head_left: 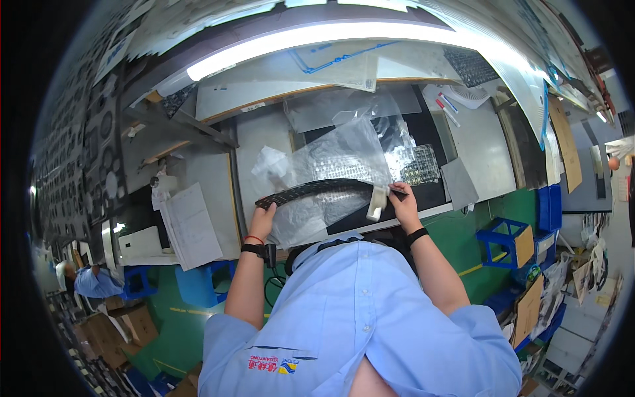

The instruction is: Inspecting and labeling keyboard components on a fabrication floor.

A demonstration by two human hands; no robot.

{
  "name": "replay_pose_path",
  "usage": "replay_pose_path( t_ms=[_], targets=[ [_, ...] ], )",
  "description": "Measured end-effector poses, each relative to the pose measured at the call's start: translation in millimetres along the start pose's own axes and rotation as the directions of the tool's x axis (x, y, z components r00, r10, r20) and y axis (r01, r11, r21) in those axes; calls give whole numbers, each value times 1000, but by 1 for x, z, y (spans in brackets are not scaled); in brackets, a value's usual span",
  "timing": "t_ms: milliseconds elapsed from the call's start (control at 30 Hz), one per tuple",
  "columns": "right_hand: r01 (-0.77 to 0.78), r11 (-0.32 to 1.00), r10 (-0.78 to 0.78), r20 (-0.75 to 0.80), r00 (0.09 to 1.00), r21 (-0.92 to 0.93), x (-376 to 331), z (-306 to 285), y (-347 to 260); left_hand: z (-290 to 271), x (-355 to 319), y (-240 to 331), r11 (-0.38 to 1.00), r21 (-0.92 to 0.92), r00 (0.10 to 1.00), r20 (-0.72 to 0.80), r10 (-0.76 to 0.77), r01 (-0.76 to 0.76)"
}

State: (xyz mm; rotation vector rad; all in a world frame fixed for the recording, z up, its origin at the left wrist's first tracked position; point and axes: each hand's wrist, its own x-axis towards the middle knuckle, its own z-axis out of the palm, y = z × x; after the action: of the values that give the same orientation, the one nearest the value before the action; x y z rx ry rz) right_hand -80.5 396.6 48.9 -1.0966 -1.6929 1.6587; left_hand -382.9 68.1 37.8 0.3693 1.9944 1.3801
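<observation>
At centre frame, left hand (pixel 261 223) and right hand (pixel 405 205) pinch opposite ends of a long black perforated strip (pixel 311 190), apparently mid-handling; next calls for even support.

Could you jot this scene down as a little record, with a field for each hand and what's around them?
Left hand: hand gripping one end of a dark perforated strip
Right hand: hand gripping the strip's other end
Strip: held across the front of the body, gently bowed
Near right hand: pale object, kind unclear
Under and beyond strip: clear plastic sheeting on the workbench
Far right of bench: red marker, blue marker
Overhead: lit tube lamp
</observation>
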Motion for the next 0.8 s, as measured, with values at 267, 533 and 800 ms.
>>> replay_pose_path(
  t_ms=[267,533,800],
  targets=[
    [110,864,-153,-48,987,-491,12,-5,-30,-7,11,37,981,192,992,128,-14,-11],
    [41,863,-119,-124,985,-504,17,-39,32,-50,28,245,861,-351,925,-228,303,-368],
    [44,866,-185,-238,953,-498,10,-38,17,-139,81,271,728,-395,826,-332,456,-560]
  ],
)
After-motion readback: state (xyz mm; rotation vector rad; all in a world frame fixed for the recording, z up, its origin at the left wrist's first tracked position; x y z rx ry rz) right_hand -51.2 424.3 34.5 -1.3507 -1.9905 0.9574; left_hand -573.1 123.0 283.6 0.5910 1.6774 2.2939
